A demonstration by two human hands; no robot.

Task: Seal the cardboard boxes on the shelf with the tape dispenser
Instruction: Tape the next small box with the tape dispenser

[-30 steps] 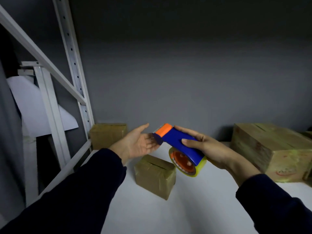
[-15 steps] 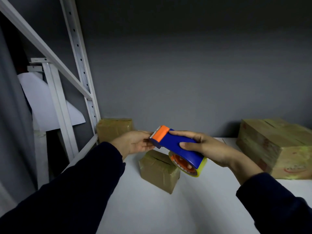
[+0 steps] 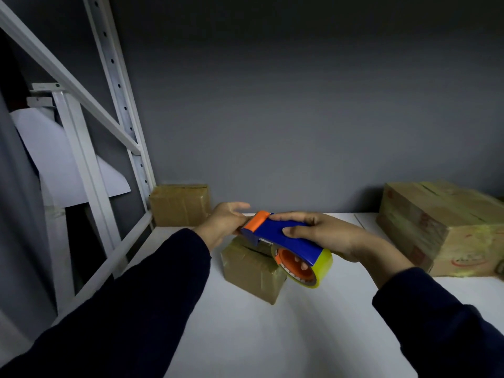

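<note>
My right hand (image 3: 331, 236) grips the blue body of the tape dispenser (image 3: 286, 236), which has an orange front end and a yellowish tape roll on an orange core. It hovers just above a small taped cardboard box (image 3: 251, 271) on the white shelf (image 3: 272, 339). My left hand (image 3: 225, 221) is at the dispenser's orange end with the thumb stretched out. Its fingers reach under and behind that end and are hidden.
A second small box (image 3: 180, 204) stands at the back left against the grey wall. A large box (image 3: 441, 227) sits at the right edge. White metal uprights and a diagonal brace (image 3: 120, 85) bound the shelf on the left.
My left hand has gone from open beside the dispenser to touching its orange front end. The dispenser has sunk slightly toward the small box.
</note>
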